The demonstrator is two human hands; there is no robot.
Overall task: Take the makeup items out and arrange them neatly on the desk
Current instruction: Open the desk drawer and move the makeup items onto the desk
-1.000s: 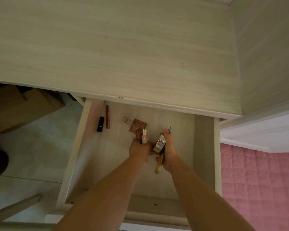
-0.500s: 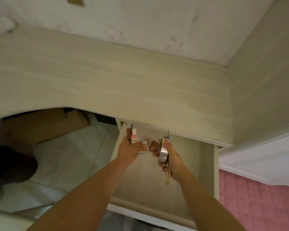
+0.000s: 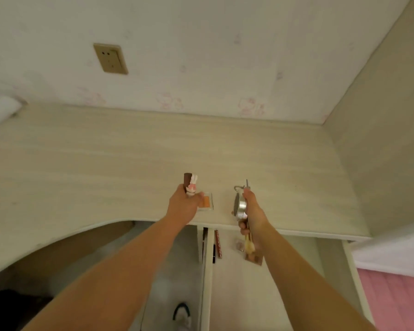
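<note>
Above the surface (image 3: pixel 105 163), the left hand (image 3: pixel 183 206) grips a brown tube (image 3: pixel 187 179), a rabbit figure (image 3: pixel 192 186) and a small clear case (image 3: pixel 206 201). The right hand (image 3: pixel 251 211) clamps a round silver compact (image 3: pixel 240 206) and, probably, a brush (image 3: pixel 248 244). More items lie in the open drawer (image 3: pixel 249 295).

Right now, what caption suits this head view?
Both hands lift makeup items over the desk, drawer open below.

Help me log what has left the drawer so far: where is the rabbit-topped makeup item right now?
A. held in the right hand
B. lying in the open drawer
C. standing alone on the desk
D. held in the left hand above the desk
D: the left hand grips the rabbit-topped makeup item over the desk, while the right hand holds a round silver compact.
</note>
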